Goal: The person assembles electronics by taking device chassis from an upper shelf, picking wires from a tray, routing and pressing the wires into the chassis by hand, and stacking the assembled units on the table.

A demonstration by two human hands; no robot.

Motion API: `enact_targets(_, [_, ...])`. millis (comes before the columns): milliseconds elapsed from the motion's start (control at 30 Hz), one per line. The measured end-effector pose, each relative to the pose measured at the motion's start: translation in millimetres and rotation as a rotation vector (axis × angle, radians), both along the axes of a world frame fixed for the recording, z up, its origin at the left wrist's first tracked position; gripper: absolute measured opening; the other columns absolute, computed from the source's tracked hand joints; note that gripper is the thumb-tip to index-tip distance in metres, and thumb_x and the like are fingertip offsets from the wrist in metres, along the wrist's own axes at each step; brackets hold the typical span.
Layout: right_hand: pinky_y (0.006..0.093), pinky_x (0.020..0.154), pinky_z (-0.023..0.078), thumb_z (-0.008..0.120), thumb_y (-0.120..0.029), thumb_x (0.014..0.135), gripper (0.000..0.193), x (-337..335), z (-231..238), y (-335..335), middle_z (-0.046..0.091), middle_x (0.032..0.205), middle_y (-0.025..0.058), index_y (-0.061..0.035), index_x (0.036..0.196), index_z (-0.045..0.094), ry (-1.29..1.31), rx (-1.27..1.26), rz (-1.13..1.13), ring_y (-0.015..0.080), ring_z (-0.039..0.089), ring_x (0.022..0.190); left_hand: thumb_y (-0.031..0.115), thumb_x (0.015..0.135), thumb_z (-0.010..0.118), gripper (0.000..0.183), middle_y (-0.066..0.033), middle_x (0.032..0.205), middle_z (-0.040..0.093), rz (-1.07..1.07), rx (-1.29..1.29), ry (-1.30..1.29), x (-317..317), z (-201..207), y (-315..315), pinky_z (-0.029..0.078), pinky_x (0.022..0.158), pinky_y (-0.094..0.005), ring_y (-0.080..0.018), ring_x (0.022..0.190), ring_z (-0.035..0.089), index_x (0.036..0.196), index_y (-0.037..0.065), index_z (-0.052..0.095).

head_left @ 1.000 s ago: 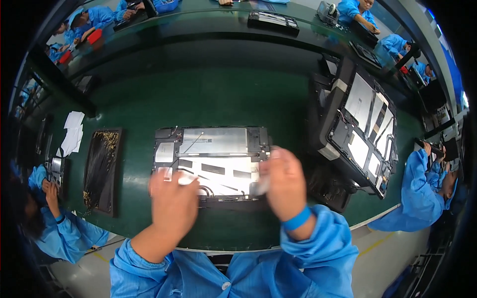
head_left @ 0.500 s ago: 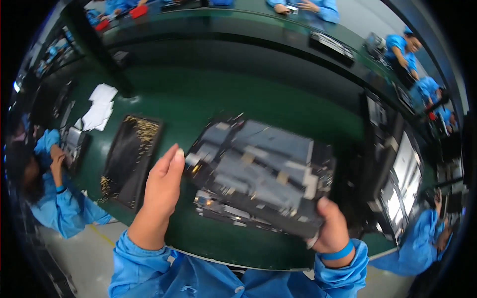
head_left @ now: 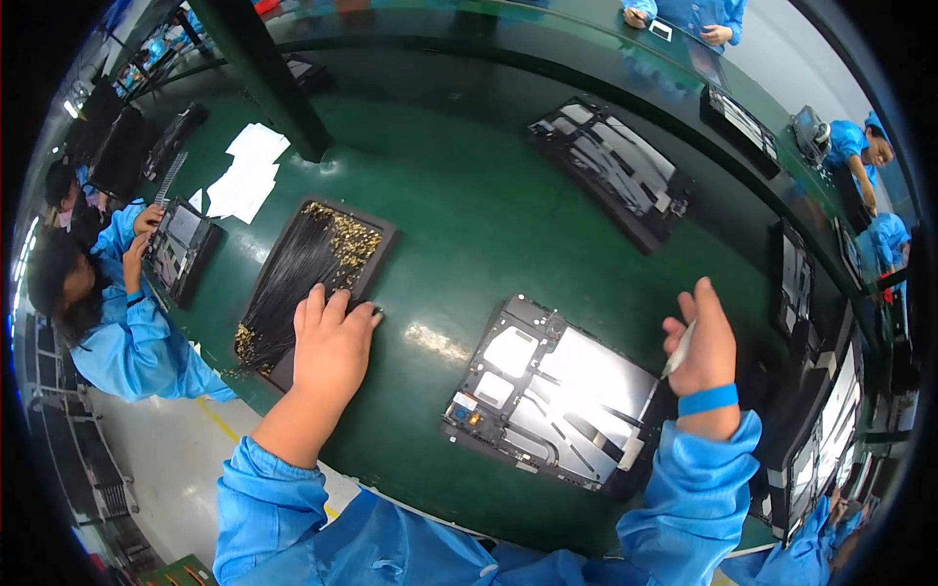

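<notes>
My left hand [head_left: 330, 342] reaches over the near right side of a dark tray [head_left: 388, 240], its fingers apart above the thin black cables [head_left: 293, 264] with gold-coloured ends. Whether the fingertips touch a cable is hard to see. My right hand [head_left: 705, 342] is raised at the right of an opened flat electronic device [head_left: 557, 391], holding a slim white pointed tool [head_left: 679, 352] against the palm. That device, black-framed with silver plates, lies flat on the green table before me; neither hand touches it.
A similar device [head_left: 616, 166] rests on a dark block farther back. White papers [head_left: 249, 171] lie beyond the tray, near a green post [head_left: 264, 78]. At left a co-worker [head_left: 117, 313] handles another device [head_left: 179, 249]. More devices stand at right [head_left: 821, 430].
The two overlapping devices are now apart: one lies before me, one farther back. My right hand has let go and risen. My left hand has moved over the cable tray.
</notes>
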State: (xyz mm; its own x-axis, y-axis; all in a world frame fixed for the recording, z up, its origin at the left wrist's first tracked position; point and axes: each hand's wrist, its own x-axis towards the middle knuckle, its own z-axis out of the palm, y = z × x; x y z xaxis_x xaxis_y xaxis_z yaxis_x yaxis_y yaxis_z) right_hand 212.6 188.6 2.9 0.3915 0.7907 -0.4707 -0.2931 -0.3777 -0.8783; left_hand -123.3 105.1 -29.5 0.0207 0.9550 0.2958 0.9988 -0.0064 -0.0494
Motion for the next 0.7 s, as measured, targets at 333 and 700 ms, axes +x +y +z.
enact_targets(333, [0.0340,0.073,0.042,0.049,-0.029,0.080,0.034,-55,21,-134,0.055,0.088,0.0192,0.0009,0.096,0.053,-0.424,0.289,1.157,0.0322,0.052,0.085,0.010,0.066,0.059,0.014,-0.0042,0.070,0.054,-0.721,-0.295,-0.230,74,57,-46,0.041,0.053,-0.0304,-0.0187,0.061,0.053,0.079,0.007,0.055])
enact_targets(700, [0.0313,0.061,0.044,0.046,-0.023,0.082,0.023,-50,2,-178,0.056,0.072,0.0132,-0.0046,0.090,0.056,-0.219,0.084,1.187,0.0277,0.054,0.067,0.012,0.063,0.054,0.028,-0.0016,0.072,0.052,-0.987,-0.387,-0.197,93,46,-79,0.040,0.048,-0.0238,-0.0122,0.057,0.051,0.090,0.004,0.055])
